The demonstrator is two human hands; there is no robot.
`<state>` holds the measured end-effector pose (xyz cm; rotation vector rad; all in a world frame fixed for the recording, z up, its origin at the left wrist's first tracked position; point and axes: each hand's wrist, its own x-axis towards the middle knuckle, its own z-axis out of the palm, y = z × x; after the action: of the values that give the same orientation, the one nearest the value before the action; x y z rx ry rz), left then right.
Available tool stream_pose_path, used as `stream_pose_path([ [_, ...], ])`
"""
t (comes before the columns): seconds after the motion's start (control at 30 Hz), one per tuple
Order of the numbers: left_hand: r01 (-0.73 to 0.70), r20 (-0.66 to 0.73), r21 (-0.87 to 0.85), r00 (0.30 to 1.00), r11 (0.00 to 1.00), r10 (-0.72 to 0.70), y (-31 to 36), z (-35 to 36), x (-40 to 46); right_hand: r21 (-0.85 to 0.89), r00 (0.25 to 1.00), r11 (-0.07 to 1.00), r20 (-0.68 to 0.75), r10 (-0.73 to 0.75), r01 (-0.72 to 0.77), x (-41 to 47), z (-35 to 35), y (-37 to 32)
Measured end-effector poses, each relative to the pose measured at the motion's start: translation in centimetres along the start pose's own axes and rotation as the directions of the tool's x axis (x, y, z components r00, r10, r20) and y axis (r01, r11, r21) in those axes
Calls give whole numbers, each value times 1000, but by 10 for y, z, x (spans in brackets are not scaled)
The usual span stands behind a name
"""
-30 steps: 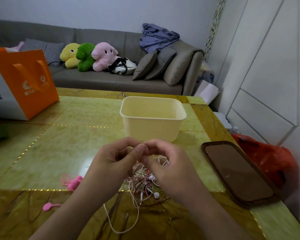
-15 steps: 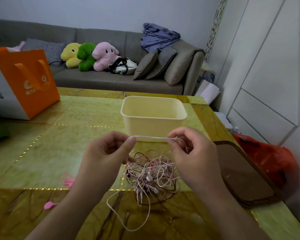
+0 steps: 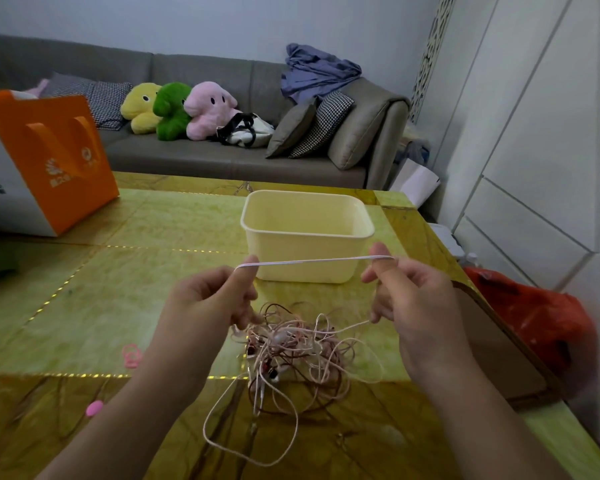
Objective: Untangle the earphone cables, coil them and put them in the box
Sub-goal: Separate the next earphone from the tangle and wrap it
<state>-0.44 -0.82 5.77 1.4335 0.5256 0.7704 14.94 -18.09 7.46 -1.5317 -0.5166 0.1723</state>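
A tangle of pink, white and dark red earphone cables (image 3: 291, 351) lies on the green-yellow table (image 3: 84, 289), with a long loop trailing toward me. My left hand (image 3: 205, 306) and my right hand (image 3: 413, 306) each pinch one pale cable (image 3: 312, 262) and hold it stretched level between them, just above the tangle. From my right hand the cable runs back down into the pile. Right behind the stretched cable stands the cream plastic box (image 3: 307, 233), open at the top with nothing visible inside.
An orange and white paper bag (image 3: 42, 164) stands at the table's far left. A dark-framed tray (image 3: 492, 341) lies at the right edge, partly behind my right hand. Small pink cable ties (image 3: 131, 355) lie at the left. A red plastic bag (image 3: 534, 313) sits beyond the right edge.
My hands have drawn apart from touching over the tangle, pulling a length of pale cable out and taut between them. The tangle has loosened and spread on the table.
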Motion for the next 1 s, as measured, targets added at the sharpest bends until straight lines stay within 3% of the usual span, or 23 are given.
stream_pose_path([
  [0.1,-7,-29,76,1000,997,10,0,-3,2,-146,998,988,-35,-48,43,1,-4,3],
  [0.23,-24,-111,63,993,998,31,-6,-12,11,-491,945,841,-98,-313,227,5,-16,4],
  [0.3,-14,-109,11,994,1000,15,-8,-12,12,-355,961,920,-150,-232,167,8,-15,7],
  [0.33,-1,-104,-32,995,999,-2,-8,-11,11,-120,983,991,-163,-81,62,9,-13,7],
  [0.37,11,-99,-71,995,997,-18,-7,-9,11,135,987,988,-124,97,-80,9,-11,5],
  [0.4,24,-96,-93,995,995,-33,-6,-8,10,270,972,943,-72,222,-195,8,-10,4],
  [0.43,35,-96,-99,994,995,-44,-5,-8,9,243,965,941,-58,257,-236,9,-10,5],
  [0.5,51,-104,-99,993,994,-62,-5,-10,10,-89,988,990,-117,101,-112,8,-13,10],
  [0.57,62,-126,-102,989,993,-75,-5,-13,13,-358,971,929,-173,-166,95,6,-19,9],
  [0.63,57,-140,-104,988,993,-71,-6,-18,16,-466,924,859,-190,-331,212,8,-25,5],
  [0.67,53,-146,-93,987,994,-67,-7,-20,17,-460,924,863,-196,-328,209,9,-26,5],
  [0.7,49,-151,-66,987,997,-59,-9,-21,18,-393,942,903,-201,-267,172,11,-27,6],
  [0.77,44,-147,1,988,999,-43,-14,-22,18,20,977,993,-177,116,-114,13,-25,4],
  [0.83,44,-141,19,989,999,-41,-15,-19,15,331,888,834,31,459,-442,12,-23,0],
  [0.87,49,-139,9,989,999,-47,-15,-18,15,346,851,786,84,518,-513,12,-24,0],
  [0.93,94,-160,-28,982,995,-97,-13,-17,16,163,886,874,3,463,-458,13,-27,1],
  [0.97,126,-182,-57,974,990,-134,-12,-19,17,-64,939,940,-103,328,-336,13,-29,3],
  [1.0,152,-202,-92,965,984,-168,-12,-21,18,-334,973,924,-195,126,-187,12,-32,3],
])
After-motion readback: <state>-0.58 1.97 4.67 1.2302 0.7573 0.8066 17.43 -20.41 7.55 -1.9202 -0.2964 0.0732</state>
